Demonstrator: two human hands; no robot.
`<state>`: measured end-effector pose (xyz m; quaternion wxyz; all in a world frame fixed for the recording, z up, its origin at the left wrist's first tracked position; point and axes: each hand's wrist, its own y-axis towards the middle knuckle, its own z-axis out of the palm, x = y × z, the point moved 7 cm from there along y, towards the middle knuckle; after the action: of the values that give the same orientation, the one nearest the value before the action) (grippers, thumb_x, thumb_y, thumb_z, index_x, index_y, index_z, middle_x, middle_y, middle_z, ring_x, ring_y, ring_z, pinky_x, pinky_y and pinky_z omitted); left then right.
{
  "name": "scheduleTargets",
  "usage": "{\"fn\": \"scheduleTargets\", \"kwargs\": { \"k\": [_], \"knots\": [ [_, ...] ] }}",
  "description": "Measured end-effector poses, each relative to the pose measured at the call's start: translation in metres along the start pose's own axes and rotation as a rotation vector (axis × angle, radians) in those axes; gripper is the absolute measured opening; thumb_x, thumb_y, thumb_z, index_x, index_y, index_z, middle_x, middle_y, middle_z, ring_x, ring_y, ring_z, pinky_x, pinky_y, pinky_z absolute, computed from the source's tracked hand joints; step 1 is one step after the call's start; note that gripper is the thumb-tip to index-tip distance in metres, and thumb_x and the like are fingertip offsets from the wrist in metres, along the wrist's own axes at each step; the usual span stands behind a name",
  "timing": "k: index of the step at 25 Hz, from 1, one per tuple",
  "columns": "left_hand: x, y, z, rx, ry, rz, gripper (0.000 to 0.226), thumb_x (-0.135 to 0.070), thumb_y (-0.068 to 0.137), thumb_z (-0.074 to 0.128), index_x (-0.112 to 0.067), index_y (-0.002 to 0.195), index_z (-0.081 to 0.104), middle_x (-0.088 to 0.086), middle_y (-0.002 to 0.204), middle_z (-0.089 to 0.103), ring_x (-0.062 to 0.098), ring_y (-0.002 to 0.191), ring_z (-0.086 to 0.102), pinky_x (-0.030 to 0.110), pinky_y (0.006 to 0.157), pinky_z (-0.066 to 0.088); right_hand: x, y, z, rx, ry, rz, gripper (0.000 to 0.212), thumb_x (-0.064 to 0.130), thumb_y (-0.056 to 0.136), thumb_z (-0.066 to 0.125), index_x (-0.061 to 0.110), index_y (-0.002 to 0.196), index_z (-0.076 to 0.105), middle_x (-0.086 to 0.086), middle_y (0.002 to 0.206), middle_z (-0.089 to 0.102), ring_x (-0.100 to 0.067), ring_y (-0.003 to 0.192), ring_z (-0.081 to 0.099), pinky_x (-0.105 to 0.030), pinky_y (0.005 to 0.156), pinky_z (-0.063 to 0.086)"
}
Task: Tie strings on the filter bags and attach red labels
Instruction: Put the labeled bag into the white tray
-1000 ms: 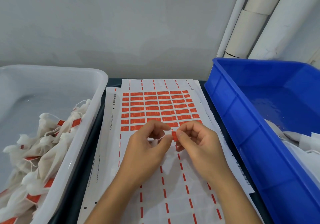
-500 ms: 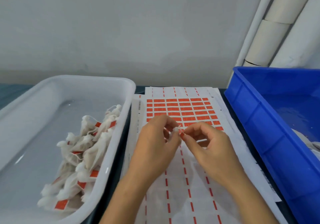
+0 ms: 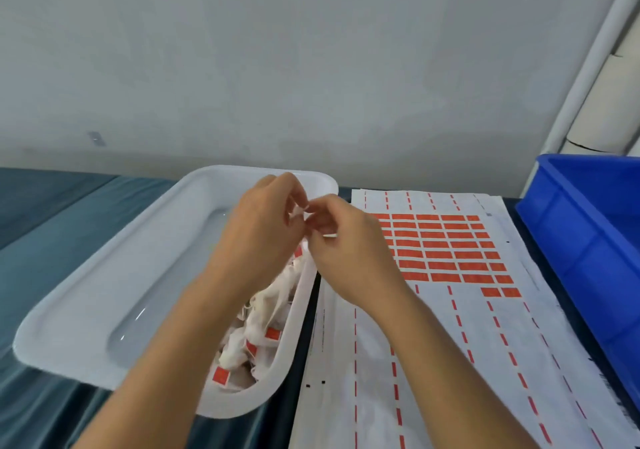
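both forearms are reaching in from the bottom edge and meeting above the right-hand wall of the white tray (image 3: 104, 296). the left hand (image 3: 256, 237) is hovering over the tray with its back turned to the camera, wrist slightly bent, fingers curled inward and thumb and forefinger tips drawn together at the top. the right hand (image 3: 349, 254) is crossing in from the label sheet side, knuckles up, its fingers also curled with thumb and forefinger closing toward the left hand's tips. between the two sets of fingertips a small white filter bag (image 3: 298, 211) is showing, and both hands are pinching at it; whether it is the bag's neck or its string they are gripping is too small to tell. a short pale strand or edge is sticking out under the right forefinger.

below the hands, finished filter bags (image 3: 263, 327) with red labels (image 3: 221, 376) are lying heaped along the right inner wall of the tray. the label sheet (image 3: 450, 344) is lying flat just beside the tray, on the right, with its block of unused red stickers (image 3: 446, 254) near the far end and red dashed lines running down the peeled rows. the blue bin (image 3: 588, 240) is sitting at the far right, beside the sheet, on the dark teal table cover (image 3: 45, 247).
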<state>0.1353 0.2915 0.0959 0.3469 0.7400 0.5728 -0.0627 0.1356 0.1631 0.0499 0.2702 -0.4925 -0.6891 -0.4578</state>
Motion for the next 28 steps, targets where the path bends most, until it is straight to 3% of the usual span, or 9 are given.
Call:
{"fn": "scheduleTargets", "kwargs": {
  "k": [3,6,11,16,18,20,23,26,28],
  "knots": [
    [0.029,0.028,0.007,0.060,0.064,-0.014,0.019,0.000,0.086,0.062,-0.018,0.093,0.061,-0.001,0.091,0.063,0.019,0.086,0.059,0.030,0.070,0.046,-0.010,0.021,0.027,0.059,-0.110,0.041,0.039,0.019,0.101,0.062,0.030,0.138,0.056,0.010,0.127,0.070,-0.011,0.113,0.067,-0.029,0.100,0.051],
    [0.051,0.037,0.041,0.166,0.066,-0.052,0.017,-0.001,0.087,0.063,-0.014,0.097,0.063,0.002,0.095,0.066,0.022,0.088,0.061,0.036,0.075,0.049,-0.027,0.027,0.038,0.070,-0.281,0.077,0.037,0.022,0.100,0.064,0.026,0.137,0.059,0.002,0.131,0.066,-0.020,0.112,0.066,-0.026,0.091,0.048],
    [0.066,0.030,0.075,0.295,0.000,-0.120,0.026,0.000,0.086,0.060,-0.022,0.101,0.061,-0.007,0.096,0.068,0.018,0.081,0.067,0.029,0.060,0.051,-0.041,0.021,0.032,-0.040,-0.302,0.072,0.036,0.035,0.101,0.061,0.026,0.136,0.059,0.004,0.136,0.061,-0.015,0.122,0.058,-0.029,0.099,0.049],
    [0.041,0.030,0.052,0.188,0.047,-0.045,0.028,-0.013,0.096,0.062,-0.026,0.120,0.061,-0.007,0.107,0.065,0.013,0.092,0.064,0.033,0.080,0.055,-0.044,0.005,0.010,-0.023,-0.171,0.112,0.034,0.038,0.101,0.061,0.035,0.134,0.058,0.014,0.142,0.058,-0.004,0.120,0.055,-0.015,0.094,0.038],
    [0.004,0.024,0.045,0.082,0.002,0.060,0.023,-0.025,0.097,0.058,-0.032,0.118,0.059,-0.015,0.104,0.063,0.010,0.092,0.064,0.033,0.079,0.052,-0.038,-0.001,-0.016,-0.028,-0.163,0.090,0.028,0.035,0.100,0.061,0.034,0.128,0.062,0.014,0.135,0.063,-0.005,0.118,0.060,-0.022,0.097,0.049],
    [-0.038,0.009,0.054,0.032,-0.077,0.150,0.022,-0.040,0.094,0.049,-0.040,0.115,0.055,-0.020,0.103,0.060,0.006,0.090,0.064,0.034,0.074,0.052,-0.031,-0.008,-0.050,-0.059,-0.219,0.049,0.022,0.031,0.094,0.059,0.031,0.114,0.067,0.011,0.115,0.072,-0.010,0.101,0.068,-0.029,0.083,0.057],
    [-0.083,-0.021,0.097,0.079,-0.236,0.158,0.027,-0.050,0.096,0.036,-0.045,0.118,0.052,-0.024,0.113,0.057,0.002,0.094,0.063,0.032,0.076,0.052,-0.041,-0.028,-0.104,-0.115,-0.458,0.093,0.023,0.037,0.090,0.055,0.030,0.106,0.071,0.010,0.096,0.075,-0.010,0.080,0.068,-0.020,0.061,0.048],
    [-0.098,-0.045,0.157,0.170,-0.351,0.083,0.027,-0.044,0.107,0.038,-0.046,0.131,0.050,-0.023,0.126,0.060,-0.004,0.104,0.061,0.020,0.087,0.050,-0.072,-0.052,-0.142,-0.124,-0.598,0.271,0.013,0.035,0.102,0.056,0.031,0.100,0.068,0.013,0.089,0.070,-0.005,0.074,0.064,-0.016,0.060,0.043],
    [-0.102,-0.058,0.198,0.270,-0.354,0.030,0.033,-0.039,0.107,0.048,-0.043,0.140,0.046,-0.018,0.134,0.060,0.002,0.106,0.063,0.028,0.096,0.057,-0.086,-0.066,-0.163,-0.140,-0.652,0.378,0.014,0.033,0.103,0.055,0.030,0.093,0.064,0.013,0.084,0.066,-0.005,0.069,0.061,-0.019,0.058,0.044]
  ]
}}
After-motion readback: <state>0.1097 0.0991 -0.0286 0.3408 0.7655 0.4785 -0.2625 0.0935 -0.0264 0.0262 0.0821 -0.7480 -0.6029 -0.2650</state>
